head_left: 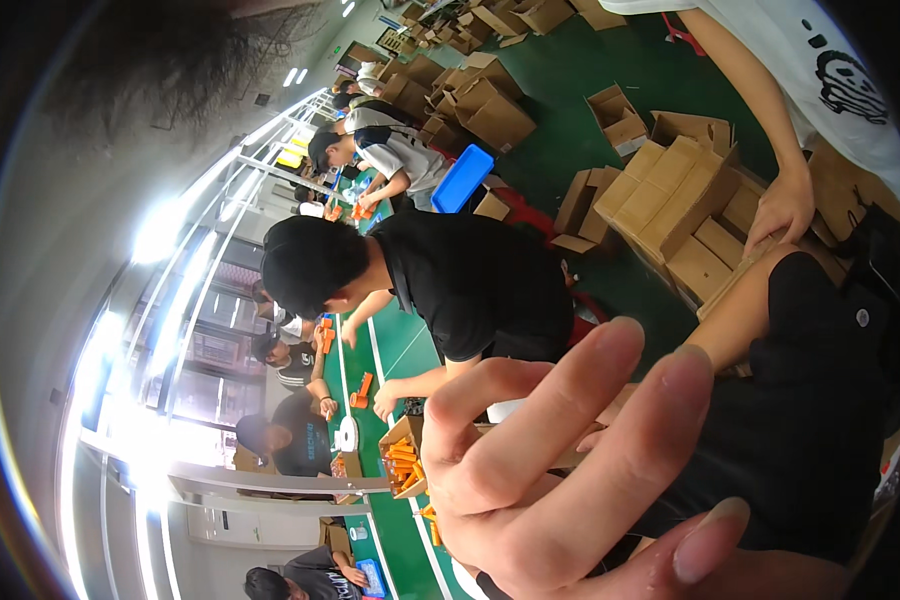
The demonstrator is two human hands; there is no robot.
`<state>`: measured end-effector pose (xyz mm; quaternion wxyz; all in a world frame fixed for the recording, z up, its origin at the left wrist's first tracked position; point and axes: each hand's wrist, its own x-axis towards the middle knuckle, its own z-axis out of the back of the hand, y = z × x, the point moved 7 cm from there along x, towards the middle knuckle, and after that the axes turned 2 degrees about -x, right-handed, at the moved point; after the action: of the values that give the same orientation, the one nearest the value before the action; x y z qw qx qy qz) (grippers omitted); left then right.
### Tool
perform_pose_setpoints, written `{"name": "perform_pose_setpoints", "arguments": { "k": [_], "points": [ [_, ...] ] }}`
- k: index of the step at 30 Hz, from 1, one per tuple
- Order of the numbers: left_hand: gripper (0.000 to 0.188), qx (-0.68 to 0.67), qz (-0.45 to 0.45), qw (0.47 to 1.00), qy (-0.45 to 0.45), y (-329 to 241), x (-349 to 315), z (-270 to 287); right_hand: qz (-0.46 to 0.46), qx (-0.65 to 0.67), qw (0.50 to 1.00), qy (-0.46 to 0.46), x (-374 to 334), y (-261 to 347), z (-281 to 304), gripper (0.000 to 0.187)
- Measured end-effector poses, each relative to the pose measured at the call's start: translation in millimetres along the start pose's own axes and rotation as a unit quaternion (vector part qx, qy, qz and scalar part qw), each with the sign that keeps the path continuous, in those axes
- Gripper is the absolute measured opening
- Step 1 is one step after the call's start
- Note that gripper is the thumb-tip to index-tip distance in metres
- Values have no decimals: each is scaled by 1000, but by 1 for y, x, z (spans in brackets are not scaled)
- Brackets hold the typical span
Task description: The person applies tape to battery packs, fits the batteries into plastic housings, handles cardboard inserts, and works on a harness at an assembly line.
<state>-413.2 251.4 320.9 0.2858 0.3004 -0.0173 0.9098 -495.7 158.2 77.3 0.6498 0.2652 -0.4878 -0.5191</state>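
Hand, one: left hand (555, 490), as near as I can judge so close to the lens; fingers spread and bent, grasping nothing. Right hand: out of my view. Progress, as I judge it: no work under way at these fingers. Carton (400, 430), one, on the green table (390, 328) beyond the knuckles: several orange parts (403, 467) inside. Near it: orange piece (361, 390), one; white roll (346, 434), one.
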Motion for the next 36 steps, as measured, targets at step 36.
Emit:
{"name": "perform_pose_setpoints", "arguments": {
  "k": [36],
  "points": [
    [63, -17, 31, 999, 19, 29, 0, -7, 0, -43, 999, 17, 0, -9, -7, 41]
  ]
}}
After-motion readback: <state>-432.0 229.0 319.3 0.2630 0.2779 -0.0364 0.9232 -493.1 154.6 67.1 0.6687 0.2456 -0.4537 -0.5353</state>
